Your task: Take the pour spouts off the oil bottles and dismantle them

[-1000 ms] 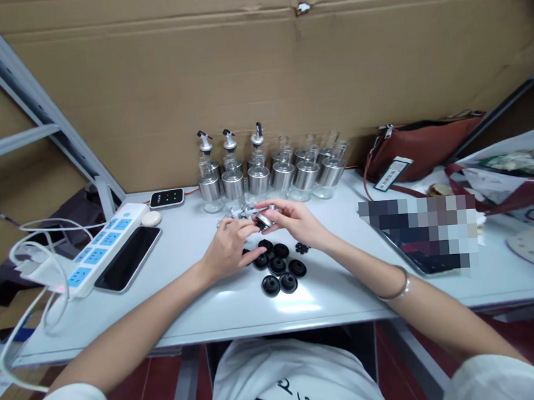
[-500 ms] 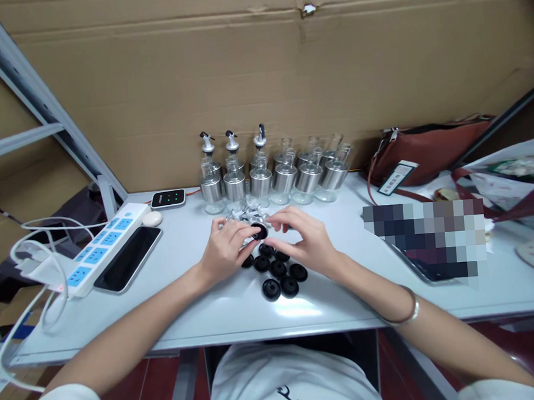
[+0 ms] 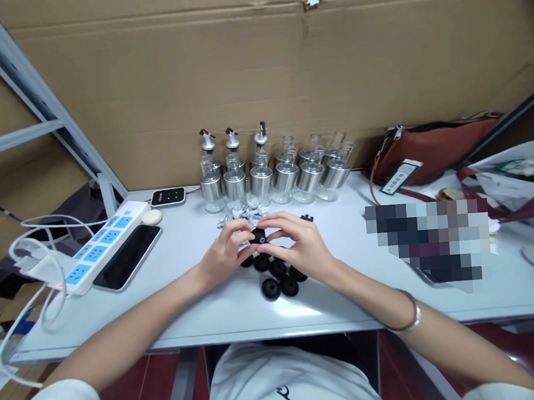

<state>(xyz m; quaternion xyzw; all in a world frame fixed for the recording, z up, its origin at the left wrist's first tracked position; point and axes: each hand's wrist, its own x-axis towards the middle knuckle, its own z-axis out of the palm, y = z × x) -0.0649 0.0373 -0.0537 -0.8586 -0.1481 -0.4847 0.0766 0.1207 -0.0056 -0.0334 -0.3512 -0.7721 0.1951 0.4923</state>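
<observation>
Between my two hands is a small round black stopper (image 3: 259,237), held above the table. My left hand (image 3: 226,248) pinches it from the left. From the right, my right hand (image 3: 300,243) closes thumb and fingers on the same stopper. Below my hands lie several more black stoppers (image 3: 271,288), partly covered by my fingers. Just beyond my fingertips sits a pile of silvery pourer parts (image 3: 245,212). Small black pieces (image 3: 307,218) show behind my right hand.
Glass bottles with steel sleeves (image 3: 261,179) stand in rows at the back, several topped with pourers. On the left lie a power strip (image 3: 101,248), a phone (image 3: 127,257) and a black device (image 3: 168,197). A brown bag (image 3: 437,151) rests at the right.
My right hand has moved left and closed on the stopper in my left hand. The stopper has turned and now shows a different face. Small black pieces behind my right hand have come into view.
</observation>
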